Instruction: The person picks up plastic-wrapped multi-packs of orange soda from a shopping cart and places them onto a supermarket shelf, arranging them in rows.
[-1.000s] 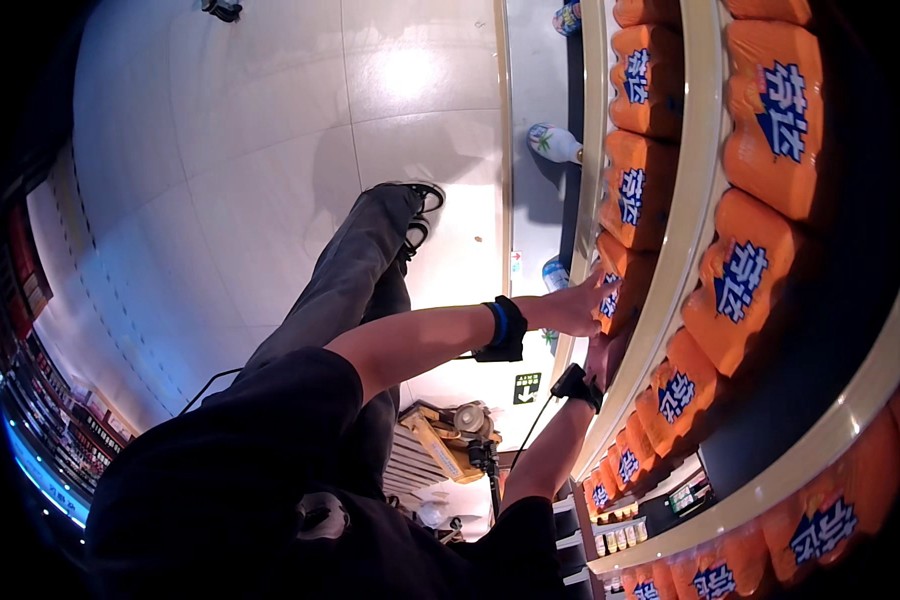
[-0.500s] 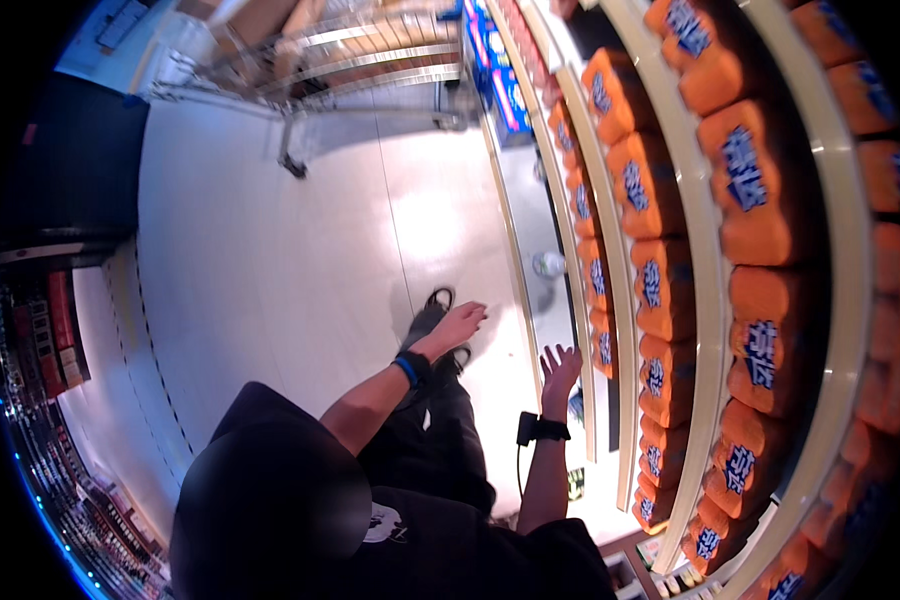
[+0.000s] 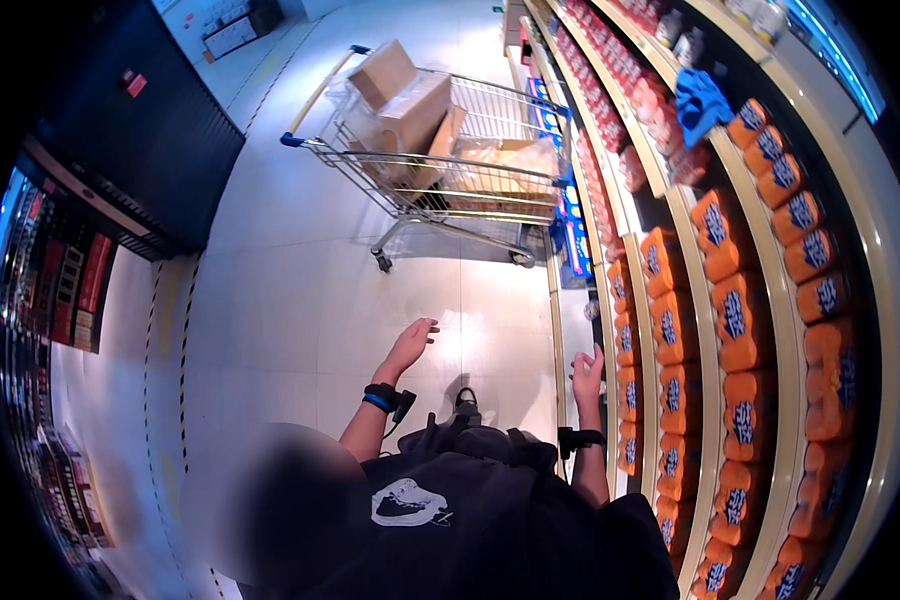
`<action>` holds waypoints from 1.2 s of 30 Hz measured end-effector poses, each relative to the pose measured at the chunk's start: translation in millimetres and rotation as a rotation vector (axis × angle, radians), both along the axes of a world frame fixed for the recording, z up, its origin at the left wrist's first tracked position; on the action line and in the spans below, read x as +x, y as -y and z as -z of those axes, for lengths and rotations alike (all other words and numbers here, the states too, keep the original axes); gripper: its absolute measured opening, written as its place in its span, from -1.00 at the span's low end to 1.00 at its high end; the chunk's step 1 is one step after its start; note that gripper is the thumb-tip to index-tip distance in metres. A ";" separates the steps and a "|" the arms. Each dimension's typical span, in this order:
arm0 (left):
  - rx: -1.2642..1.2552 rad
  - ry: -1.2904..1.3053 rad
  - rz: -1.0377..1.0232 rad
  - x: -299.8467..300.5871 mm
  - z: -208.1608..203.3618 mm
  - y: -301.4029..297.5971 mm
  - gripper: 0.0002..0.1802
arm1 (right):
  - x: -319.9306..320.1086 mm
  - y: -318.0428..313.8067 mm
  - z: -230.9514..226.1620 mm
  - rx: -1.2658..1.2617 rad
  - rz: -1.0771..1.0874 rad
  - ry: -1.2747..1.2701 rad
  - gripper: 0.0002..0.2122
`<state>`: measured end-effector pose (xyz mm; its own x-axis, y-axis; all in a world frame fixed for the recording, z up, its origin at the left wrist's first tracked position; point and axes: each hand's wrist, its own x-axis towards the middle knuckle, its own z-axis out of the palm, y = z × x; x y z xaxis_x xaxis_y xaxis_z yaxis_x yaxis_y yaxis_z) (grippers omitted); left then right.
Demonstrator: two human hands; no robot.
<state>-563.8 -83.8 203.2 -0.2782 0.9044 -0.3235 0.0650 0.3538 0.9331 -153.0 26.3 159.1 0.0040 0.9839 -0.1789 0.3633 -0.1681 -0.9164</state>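
Observation:
Over the pale floor, my left hand (image 3: 411, 345) hangs with nothing in it, its fingers loosely apart. A dark band with a small black device circles that wrist. My right hand (image 3: 587, 376) is empty too, fingers apart and slightly bent, just left of the shelving. It is nearest to the orange shrink-wrapped multipacks (image 3: 626, 340) on the lower shelf and appears apart from them. More orange multipacks (image 3: 735, 310) stand in rows on the shelves above. Ahead of me is a metal shopping cart (image 3: 445, 215) loaded with cardboard boxes (image 3: 418, 108) and plastic wrap.
Blue boxes (image 3: 574, 250) stand low beside the cart's right end. A blue cloth-like item (image 3: 701, 102) hangs over a shelf farther along, near pinkish-red packs (image 3: 610, 100). On the left are a tall dark cabinet (image 3: 135, 120) and striped floor tape (image 3: 184, 370).
My view has swung so that the whole cart and farther shelves show. My left hand has moved left, farther from my right hand. Both remain empty.

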 end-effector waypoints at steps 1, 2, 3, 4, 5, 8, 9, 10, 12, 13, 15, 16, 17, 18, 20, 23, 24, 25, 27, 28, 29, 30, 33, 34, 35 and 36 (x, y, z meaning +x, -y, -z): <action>-0.032 -0.010 -0.012 -10.2 -0.3 1.2 -0.49 | -12.8 -12.9 -6.4 -0.021 0.013 -0.061 -0.37; -0.044 0.011 -0.037 -19.3 1.1 4.3 -0.48 | -25.4 -21.6 -12.1 -0.013 -0.020 0.000 -0.43; -0.053 0.046 -0.076 -27.6 1.9 8.4 -0.47 | -38.9 -27.7 -17.3 -0.030 -0.040 0.020 -0.43; -0.070 0.035 -0.073 -33.6 4.2 11.3 -0.47 | -49.6 -35.0 -21.5 -0.065 -0.046 -0.077 -0.46; -0.101 0.067 -0.088 -39.0 7.5 11.5 -0.47 | -59.9 -43.2 -24.4 -0.064 -0.071 -0.218 -0.49; -0.136 0.122 -0.123 -51.4 10.2 3.5 -0.46 | -91.8 -70.6 -27.3 -0.122 -0.104 -0.177 -0.51; -0.118 0.142 -0.138 -55.1 9.1 -1.5 -0.45 | -102.5 -81.7 -26.5 -0.146 -0.114 -0.201 -0.51; -0.143 0.146 -0.139 -59.4 7.5 -7.8 -0.45 | -114.2 -94.6 -24.5 -0.192 -0.097 -0.186 -0.52; -0.118 0.137 -0.111 -69.6 4.2 -28.8 -0.42 | -134.6 -122.9 -18.3 -0.238 -0.089 -0.226 -0.52; -0.146 0.145 -0.099 -75.5 2.5 -42.6 -0.42 | -143.0 -138.7 -15.0 -0.231 -0.095 -0.240 -0.52; -0.066 0.113 -0.086 -89.7 -2.7 -73.7 -0.41 | -158.7 -173.2 -8.7 -0.228 -0.111 -0.278 -0.51; -0.085 0.119 -0.073 -97.3 -5.9 -90.3 -0.41 | -167.2 -191.9 -5.6 -0.199 -0.144 -0.264 -0.51; -0.059 0.098 -0.053 -106.8 -9.8 -110.5 -0.41 | -176.3 -212.5 -2.9 -0.161 -0.170 -0.267 -0.50; -0.001 0.072 -0.029 -117.1 -14.6 -135.7 -0.42 | -186.7 -235.5 -1.4 -0.176 -0.159 -0.274 -0.50; -0.008 0.039 0.010 -137.7 -26.8 -187.7 -0.43 | -206.5 -279.9 -1.5 -0.170 -0.157 -0.234 -0.50; 0.028 -0.012 0.071 -164.4 -50.5 -268.5 -0.49 | -235.1 -340.4 -10.9 -0.129 -0.123 -0.255 -0.52; 0.048 -0.002 0.103 -171.4 -57.5 -295.7 -0.49 | -243.5 -358.9 -14.7 -0.104 -0.113 -0.287 -0.53; 0.097 0.010 0.138 -178.1 -63.7 -325.1 -0.50 | -252.2 -377.9 -18.0 -0.084 -0.089 -0.300 -0.54; 0.051 0.006 0.197 -183.7 -66.8 -385.4 -0.53 | -259.9 -407.4 -18.3 -0.081 -0.054 -0.306 -0.60; 0.079 -0.021 0.251 -183.1 -66.7 -417.7 -0.55 | -264.1 -422.0 -16.7 -0.011 -0.108 -0.174 -0.60; 0.133 -0.040 0.306 -181.4 -64.9 -446.4 -0.58 | -266.8 -431.7 -13.4 0.105 -0.162 -0.066 -0.59; 0.121 -0.094 0.355 -178.3 -61.9 -474.8 -0.61 | -271.7 -439.7 -8.8 0.119 -0.176 -0.075 -0.58; -0.020 -0.147 0.449 -149.9 -45.0 -542.5 -0.59 | -273.5 -448.0 3.9 0.376 -0.287 0.075 -0.58; -0.019 -0.189 0.508 -137.0 -37.4 -561.2 -0.57 | -275.3 -445.3 6.8 0.379 -0.272 0.142 -0.57; 0.016 -0.244 0.550 -123.9 -29.3 -579.7 -0.55 | -275.7 -444.9 7.3 0.365 -0.272 0.119 -0.58; -0.059 -0.164 0.569 -109.8 -18.5 -597.7 -0.54 | -276.0 -443.1 6.4 0.355 -0.280 0.094 -0.58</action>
<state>-673.6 513.8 221.8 0.1944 0.9079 -0.3713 0.4010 0.2719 0.8748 -428.9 469.4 152.6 -0.2703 0.9497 0.1580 0.4347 0.2668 -0.8602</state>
